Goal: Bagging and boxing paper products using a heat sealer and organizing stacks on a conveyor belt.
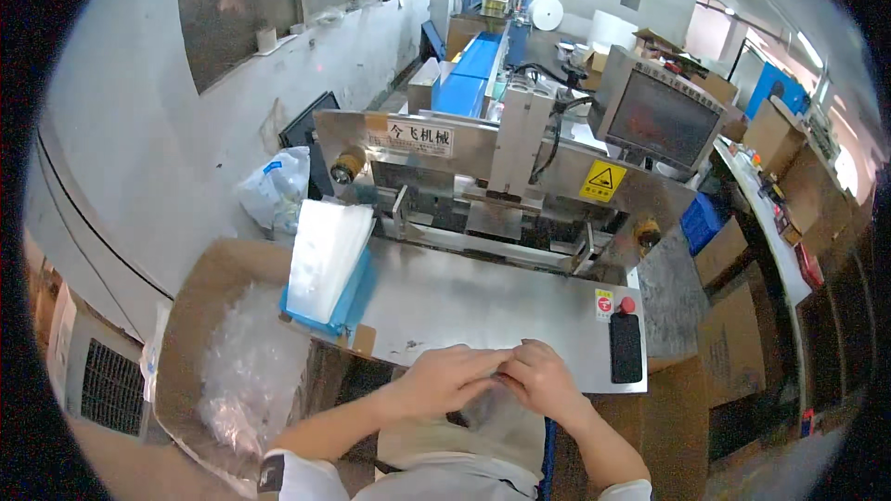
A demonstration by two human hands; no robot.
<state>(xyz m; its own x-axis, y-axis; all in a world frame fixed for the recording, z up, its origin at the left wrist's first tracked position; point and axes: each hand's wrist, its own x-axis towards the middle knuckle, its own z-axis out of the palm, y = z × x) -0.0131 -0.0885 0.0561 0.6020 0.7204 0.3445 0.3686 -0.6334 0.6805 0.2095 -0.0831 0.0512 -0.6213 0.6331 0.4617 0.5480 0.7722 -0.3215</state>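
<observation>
Both hands meet at the front edge of a steel worktable [445,301]. My left hand [452,377] is closed, its fingers stretching across toward the right one. Curled inward at the fingertips, my right hand [540,377] is closed too. Whatever they pinch is hidden by the fingers; a greyish, see-through patch shows just below them, too unclear to name. To the left of my hands, a stack of whitish plastic bags [325,255] leans on a blue holder [357,292]. A black phone [626,348] lies at the table's right end, beside a red button [627,304].
Behind the table stands a machine with a steel crossbar [473,144] and a screen [664,116]. A blue conveyor [469,79] runs away behind it. At left, a cardboard box [186,353] holds crumpled clear plastic [251,353]. Cartons [738,343] and a long bench [770,223] line the right.
</observation>
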